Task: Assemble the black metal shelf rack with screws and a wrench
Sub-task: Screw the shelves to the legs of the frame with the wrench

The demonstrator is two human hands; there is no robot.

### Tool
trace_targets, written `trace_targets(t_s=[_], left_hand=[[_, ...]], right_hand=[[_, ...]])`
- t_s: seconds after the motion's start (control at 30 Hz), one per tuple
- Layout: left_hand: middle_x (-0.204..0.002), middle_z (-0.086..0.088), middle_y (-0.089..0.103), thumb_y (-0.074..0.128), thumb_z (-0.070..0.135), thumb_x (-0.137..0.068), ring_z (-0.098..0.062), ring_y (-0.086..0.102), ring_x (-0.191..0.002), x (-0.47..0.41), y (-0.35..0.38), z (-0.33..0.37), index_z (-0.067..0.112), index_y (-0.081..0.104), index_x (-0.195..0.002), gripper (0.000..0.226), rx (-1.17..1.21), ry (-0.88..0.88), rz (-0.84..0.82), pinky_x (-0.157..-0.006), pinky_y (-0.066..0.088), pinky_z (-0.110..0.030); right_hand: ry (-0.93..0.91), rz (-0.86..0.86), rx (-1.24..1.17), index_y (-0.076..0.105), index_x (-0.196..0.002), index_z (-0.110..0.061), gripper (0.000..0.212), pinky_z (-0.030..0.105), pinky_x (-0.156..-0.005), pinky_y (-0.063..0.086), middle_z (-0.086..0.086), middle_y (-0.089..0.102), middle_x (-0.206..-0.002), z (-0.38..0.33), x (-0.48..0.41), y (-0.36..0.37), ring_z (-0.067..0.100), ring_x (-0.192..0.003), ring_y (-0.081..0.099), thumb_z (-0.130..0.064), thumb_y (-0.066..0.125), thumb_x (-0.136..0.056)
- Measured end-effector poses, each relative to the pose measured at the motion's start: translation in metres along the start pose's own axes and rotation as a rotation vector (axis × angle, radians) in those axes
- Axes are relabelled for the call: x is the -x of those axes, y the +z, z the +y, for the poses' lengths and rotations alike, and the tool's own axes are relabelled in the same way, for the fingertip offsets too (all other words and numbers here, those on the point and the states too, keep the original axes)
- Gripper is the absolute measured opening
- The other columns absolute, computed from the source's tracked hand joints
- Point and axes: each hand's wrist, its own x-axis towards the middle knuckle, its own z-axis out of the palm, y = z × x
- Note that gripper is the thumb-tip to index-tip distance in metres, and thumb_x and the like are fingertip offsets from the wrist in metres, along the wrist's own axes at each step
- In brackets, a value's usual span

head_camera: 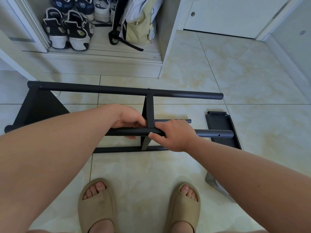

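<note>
The floor point(227, 76) is glossy cream tile with yellowish marbling and thin grout lines; the black metal shelf rack point(117, 90) lies on its side across it, just in front of the person's feet in tan slippers point(97, 204). Both hands are on its raised near tube point(212, 133). The left hand point(127, 117) is curled over the tube just left of the flat cross strut point(150, 110); the right hand point(171, 133) grasps the tube just right of that strut, thumb on the front. A loose black shelf panel point(220, 126) lies flat on the tiles by the tube's right end; a silvery metal piece point(216, 184) shows near the right forearm. Beyond the rack stands an open closet point(101, 55) holding dark sneakers point(67, 29) and a pale green bag point(139, 29); a white door point(227, 17) is to its right.
</note>
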Motion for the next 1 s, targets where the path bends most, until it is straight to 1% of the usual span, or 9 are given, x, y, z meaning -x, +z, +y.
trace_targets(t_s=[0.1, 0.2, 0.37, 0.5, 0.6, 0.77, 0.83, 0.93, 1.0], left_hand=[[-0.092, 0.000, 0.071, 0.062, 0.024, -0.096, -0.013, 0.064, -0.089, -0.0020, 0.0010, 0.0001, 0.015, 0.070, -0.119, 0.026, -0.019, 0.001, 0.020, -0.081, 0.056, -0.034], [-0.085, 0.001, 0.071, 0.060, 0.021, -0.096, -0.012, 0.064, -0.084, -0.0040, 0.0027, 0.0002, 0.014, 0.070, -0.115, 0.022, -0.035, 0.013, 0.038, -0.081, 0.055, -0.032], [-0.095, -0.004, 0.070, 0.056, 0.012, -0.096, -0.014, 0.063, -0.085, -0.0026, -0.0001, -0.0002, 0.013, 0.070, -0.112, 0.022, -0.030, 0.030, 0.009, -0.082, 0.055, -0.033], [-0.089, 0.000, 0.072, 0.059, 0.021, -0.097, -0.013, 0.064, -0.086, -0.0029, 0.0013, -0.0003, 0.016, 0.071, -0.113, 0.021, -0.035, 0.028, 0.025, -0.080, 0.057, -0.034], [-0.082, 0.001, 0.072, 0.062, 0.022, -0.095, -0.014, 0.065, -0.083, -0.0048, 0.0033, 0.0007, 0.015, 0.072, -0.112, 0.021, -0.055, 0.029, 0.059, -0.082, 0.056, -0.034], [-0.092, -0.004, 0.069, 0.057, 0.011, -0.095, -0.016, 0.062, -0.085, -0.0034, 0.0008, 0.0005, 0.011, 0.072, -0.114, 0.024, -0.017, 0.018, 0.030, -0.086, 0.052, -0.034], [-0.097, -0.006, 0.068, 0.054, 0.009, -0.096, -0.017, 0.061, -0.089, -0.0026, -0.0005, -0.0001, 0.010, 0.070, -0.119, 0.028, -0.009, 0.006, 0.018, -0.087, 0.053, -0.034], [-0.084, 0.001, 0.071, 0.055, 0.020, -0.098, -0.014, 0.062, -0.087, -0.0036, 0.0017, 0.0000, 0.015, 0.070, -0.115, 0.023, -0.011, -0.013, 0.029, -0.085, 0.055, -0.036], [-0.081, 0.002, 0.070, 0.060, 0.025, -0.097, -0.014, 0.063, -0.085, -0.0056, 0.0033, -0.0001, 0.016, 0.070, -0.113, 0.021, -0.035, -0.003, 0.053, -0.081, 0.057, -0.036]], right_hand=[[-0.005, -0.003, 0.006, 0.053, -0.089, -0.027, 0.044, 0.036, -0.061, 0.048, -0.005, 0.053, -0.062, 0.0000, -0.0002, 0.0001, 0.017, -0.058, 0.051, -0.065, 0.032, -0.095], [-0.006, 0.000, 0.010, 0.054, -0.090, -0.026, 0.046, 0.037, -0.062, 0.049, -0.005, 0.054, -0.063, 0.0006, -0.0006, 0.0003, 0.019, -0.060, 0.052, -0.065, 0.032, -0.095], [-0.009, 0.002, 0.008, 0.051, -0.086, -0.027, 0.045, 0.037, -0.062, 0.049, -0.005, 0.054, -0.062, 0.0009, -0.0009, 0.0007, 0.017, -0.058, 0.052, -0.066, 0.030, -0.094], [-0.010, 0.005, 0.012, 0.053, -0.088, -0.026, 0.047, 0.036, -0.062, 0.048, -0.005, 0.054, -0.063, 0.0013, -0.0009, 0.0015, 0.018, -0.059, 0.052, -0.066, 0.031, -0.095], [-0.012, 0.006, 0.011, 0.053, -0.087, -0.026, 0.046, 0.035, -0.060, 0.046, -0.005, 0.054, -0.063, 0.0022, -0.0015, 0.0025, 0.017, -0.059, 0.051, -0.065, 0.031, -0.095], [-0.008, 0.001, -0.004, 0.052, -0.087, -0.026, 0.043, 0.035, -0.059, 0.046, -0.004, 0.056, -0.063, 0.0025, -0.0014, 0.0029, 0.017, -0.059, 0.052, -0.064, 0.033, -0.096], [-0.007, -0.002, -0.010, 0.047, -0.083, -0.028, 0.041, 0.035, -0.059, 0.046, -0.004, 0.056, -0.063, 0.0024, -0.0010, 0.0029, 0.018, -0.060, 0.052, -0.064, 0.033, -0.096], [-0.002, -0.007, 0.000, 0.049, -0.085, -0.028, 0.043, 0.035, -0.059, 0.045, -0.004, 0.057, -0.065, 0.0022, -0.0008, 0.0033, 0.019, -0.060, 0.053, -0.065, 0.032, -0.095], [-0.001, -0.005, 0.006, 0.053, -0.089, -0.027, 0.045, 0.034, -0.059, 0.045, -0.004, 0.057, -0.065, 0.0023, -0.0009, 0.0038, 0.019, -0.061, 0.053, -0.066, 0.031, -0.095]])
